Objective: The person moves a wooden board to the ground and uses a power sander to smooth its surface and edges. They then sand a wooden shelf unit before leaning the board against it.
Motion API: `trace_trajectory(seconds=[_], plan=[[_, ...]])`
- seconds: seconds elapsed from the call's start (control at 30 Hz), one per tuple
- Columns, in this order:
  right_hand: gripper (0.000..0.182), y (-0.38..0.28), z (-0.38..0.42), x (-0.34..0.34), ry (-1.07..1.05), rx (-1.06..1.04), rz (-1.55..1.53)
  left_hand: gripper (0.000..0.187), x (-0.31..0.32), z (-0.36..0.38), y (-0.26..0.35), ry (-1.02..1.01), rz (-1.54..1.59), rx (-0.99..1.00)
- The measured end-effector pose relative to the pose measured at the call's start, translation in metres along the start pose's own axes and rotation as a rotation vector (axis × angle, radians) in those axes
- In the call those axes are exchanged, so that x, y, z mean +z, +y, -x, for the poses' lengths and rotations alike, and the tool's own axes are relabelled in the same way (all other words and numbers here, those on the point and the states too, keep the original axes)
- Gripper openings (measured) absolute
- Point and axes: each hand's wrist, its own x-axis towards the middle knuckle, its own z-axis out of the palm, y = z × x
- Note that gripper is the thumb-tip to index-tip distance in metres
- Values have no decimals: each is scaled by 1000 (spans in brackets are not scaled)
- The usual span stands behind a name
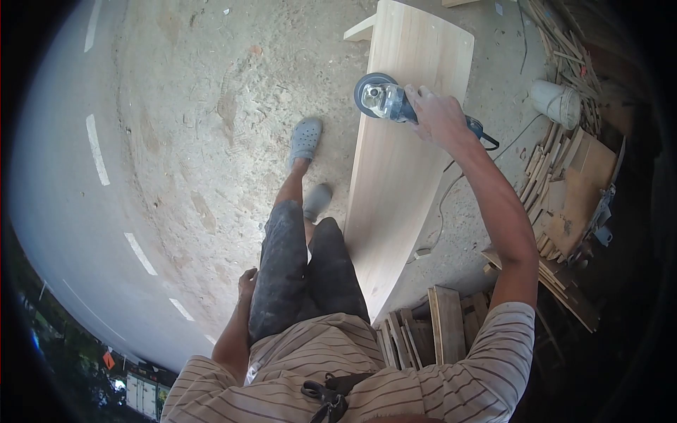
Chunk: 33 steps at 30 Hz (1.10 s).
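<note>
My right hand (441, 120) is wrapped around the body of a blue angle grinder (384, 101) with a silver head and a dark round disc. The disc lies at the left edge of a long pale wooden panel (402, 183), overlapping that edge in this view. A wooden leg or crosspiece (360, 29) sticks out from under the panel's far left side. The grinder's black cord leaves its rear end on the right. My left hand (247, 282) hangs beside my left thigh, away from the panel, its fingers mostly hidden.
A power cord (442, 211) runs over the concrete floor (211, 141) right of the panel. Beyond it are a white bucket (557, 103) and piles of scrap wood (575, 183). More boards (446, 324) stand near my right side. A road with white dashes (97, 149) lies left.
</note>
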Motion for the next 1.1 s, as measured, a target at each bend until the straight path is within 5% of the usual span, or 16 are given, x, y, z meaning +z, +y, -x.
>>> trace_trajectory(seconds=[0.17, 0.67, 1.1], plan=[[71, 42, -48, -39, -5, 13, 46, 46, -11, 20, 69, 10, -17, -43], [66, 80, -115, -103, 95, 172, -121, 41, -38, 35, 143, 9, -14, -43], [88, 114, -109, -56, 59, 550, -501, 45, -53, 12, 137, 1, -58, 1]])
